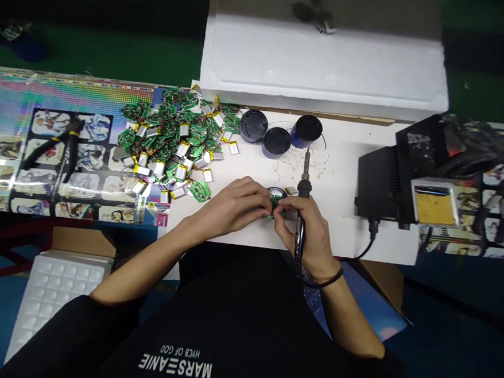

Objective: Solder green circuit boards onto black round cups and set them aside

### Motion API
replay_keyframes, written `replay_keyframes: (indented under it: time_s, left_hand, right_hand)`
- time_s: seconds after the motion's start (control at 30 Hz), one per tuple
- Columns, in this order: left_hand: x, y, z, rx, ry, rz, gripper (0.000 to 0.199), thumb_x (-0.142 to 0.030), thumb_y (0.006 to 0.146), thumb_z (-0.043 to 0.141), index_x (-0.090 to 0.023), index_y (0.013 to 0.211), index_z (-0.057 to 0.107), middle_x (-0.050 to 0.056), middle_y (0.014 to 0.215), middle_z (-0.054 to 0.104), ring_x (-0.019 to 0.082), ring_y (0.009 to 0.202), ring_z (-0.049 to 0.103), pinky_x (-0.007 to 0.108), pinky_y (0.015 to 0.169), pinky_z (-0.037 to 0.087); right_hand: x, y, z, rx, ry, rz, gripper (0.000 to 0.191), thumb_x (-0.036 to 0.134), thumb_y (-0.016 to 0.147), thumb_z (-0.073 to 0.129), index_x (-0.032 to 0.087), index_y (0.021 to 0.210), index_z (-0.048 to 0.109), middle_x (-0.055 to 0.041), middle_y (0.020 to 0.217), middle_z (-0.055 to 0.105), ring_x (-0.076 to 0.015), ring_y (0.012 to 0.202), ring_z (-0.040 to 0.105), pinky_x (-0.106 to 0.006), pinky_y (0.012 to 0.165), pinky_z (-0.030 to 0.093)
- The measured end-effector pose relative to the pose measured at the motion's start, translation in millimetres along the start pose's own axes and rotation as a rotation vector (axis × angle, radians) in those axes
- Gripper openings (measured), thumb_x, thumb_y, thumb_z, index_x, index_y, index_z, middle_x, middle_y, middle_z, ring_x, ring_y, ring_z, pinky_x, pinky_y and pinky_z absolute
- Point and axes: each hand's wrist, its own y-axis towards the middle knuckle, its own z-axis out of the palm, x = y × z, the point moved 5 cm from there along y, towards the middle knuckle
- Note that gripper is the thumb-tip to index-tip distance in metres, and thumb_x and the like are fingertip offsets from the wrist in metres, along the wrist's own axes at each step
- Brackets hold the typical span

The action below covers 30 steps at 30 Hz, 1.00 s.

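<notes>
Fingers closed, my left hand (247, 205) pinches the left edge of a small green circuit board (273, 202). From the other side, the fingertips of my right hand (310, 232) meet at the same board. A soldering iron (304, 187) also rests in my right hand, its tip pointing away from me. Beneath the board sits a round dark casing (276, 192), partly covered by my fingers. Beyond my hands stand several dark blue round casings (276, 142). A heap of green circuit boards with silver battery cells (181, 144) lies to the left.
At right stands a black soldering station (377, 183) with a yellow sponge tray (435, 207). Black-handled pliers (59, 146) lie on printed sheets at left. A white foam box (325, 67) borders the white work board (344, 161) at the back. Scraps lie near the casings.
</notes>
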Motion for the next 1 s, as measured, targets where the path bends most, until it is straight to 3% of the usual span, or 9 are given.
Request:
replay_keyframes:
  time_s: [0.17, 0.37, 0.5, 0.57, 0.6, 0.7, 0.77, 0.87, 1.0]
  left_hand:
    - [-6, 4, 3.0, 0.096, 0.202, 0.071, 0.019, -0.026, 0.113, 0.054, -0.015, 0.114, 0.069, 0.012, 0.119, 0.074, 0.024, 0.113, 0.063, 0.039, 0.1, 0.053]
    - [-11, 10, 3.3, 0.152, 0.439, 0.183, 0.02, -0.025, 0.114, 0.052, -0.014, 0.115, 0.069, 0.011, 0.127, 0.074, 0.026, 0.113, 0.062, 0.039, 0.093, 0.051]
    - [-12, 16, 2.2, 0.215, 0.419, 0.131, 0.026, -0.028, 0.116, 0.048, -0.014, 0.114, 0.069, 0.013, 0.121, 0.074, 0.025, 0.11, 0.062, 0.039, 0.094, 0.05]
    - [-13, 18, 1.5, 0.231, 0.393, 0.114, 0.028, -0.029, 0.116, 0.047, -0.014, 0.113, 0.07, 0.013, 0.118, 0.073, 0.025, 0.108, 0.062, 0.039, 0.094, 0.05]
    - [-13, 19, 1.1, 0.236, 0.381, 0.107, 0.028, -0.029, 0.116, 0.046, -0.014, 0.114, 0.07, 0.013, 0.117, 0.073, 0.025, 0.108, 0.062, 0.039, 0.094, 0.05]
    - [-13, 20, 0.9, 0.255, 0.364, 0.085, 0.029, -0.028, 0.116, 0.045, -0.013, 0.115, 0.07, 0.014, 0.117, 0.072, 0.026, 0.108, 0.062, 0.039, 0.095, 0.049]
    - [-14, 21, 1.0, 0.267, 0.374, 0.08, 0.03, -0.028, 0.116, 0.044, -0.013, 0.113, 0.07, 0.014, 0.116, 0.072, 0.026, 0.109, 0.062, 0.04, 0.094, 0.049]
    - [-15, 24, 1.1, 0.285, 0.395, 0.085, 0.032, -0.029, 0.116, 0.042, -0.013, 0.109, 0.069, 0.014, 0.115, 0.072, 0.027, 0.106, 0.062, 0.04, 0.092, 0.048]
    - [-16, 27, 0.8, 0.313, 0.413, 0.098, 0.031, -0.029, 0.115, 0.042, -0.014, 0.109, 0.069, 0.014, 0.114, 0.072, 0.027, 0.106, 0.063, 0.041, 0.092, 0.048]
  right_hand:
    - [-3, -8, -5, 0.049, 0.026, -0.046, 0.045, 0.014, 0.096, 0.074, 0.028, 0.135, 0.057, -0.0099, 0.129, 0.075, -0.0289, 0.122, 0.071, -0.051, 0.101, 0.063]
    - [-6, -5, -9, 0.058, 0.033, -0.066, 0.042, 0.011, 0.099, 0.069, 0.027, 0.136, 0.057, -0.011, 0.135, 0.075, -0.0266, 0.13, 0.07, -0.05, 0.107, 0.062]
    - [1, -6, -19, 0.05, 0.079, 0.0, 0.036, 0.013, 0.1, 0.068, 0.026, 0.133, 0.061, -0.0123, 0.141, 0.074, -0.0268, 0.133, 0.071, -0.05, 0.112, 0.06]
    - [3, -12, -30, -0.026, 0.134, 0.092, 0.024, 0.017, 0.104, 0.064, 0.025, 0.126, 0.067, -0.0108, 0.129, 0.079, -0.025, 0.117, 0.078, -0.046, 0.102, 0.064]
    - [3, -16, -36, -0.088, 0.188, 0.147, 0.021, 0.022, 0.106, 0.061, 0.024, 0.125, 0.069, -0.0091, 0.115, 0.082, -0.0233, 0.1, 0.081, -0.04, 0.087, 0.067]
    - [2, -29, -53, -0.292, 0.426, 0.27, 0.036, 0.041, 0.107, 0.06, 0.027, 0.14, 0.064, 0.0007, 0.075, 0.073, -0.0164, 0.054, 0.065, -0.026, 0.04, 0.043]
    - [3, -36, -60, -0.37, 0.541, 0.285, 0.049, 0.044, 0.102, 0.068, 0.033, 0.148, 0.056, 0.003, 0.079, 0.071, -0.0144, 0.048, 0.059, -0.023, 0.035, 0.036]
    - [6, -43, -65, -0.367, 0.561, 0.301, 0.036, 0.033, 0.099, 0.07, 0.03, 0.134, 0.065, -0.0014, 0.098, 0.075, -0.0136, 0.052, 0.064, -0.025, 0.036, 0.045]
    - [12, -55, -69, -0.278, 0.341, 0.231, 0.03, 0.019, 0.089, 0.076, 0.023, 0.118, 0.07, -0.004, 0.092, 0.075, -0.0168, 0.062, 0.071, -0.028, 0.047, 0.057]
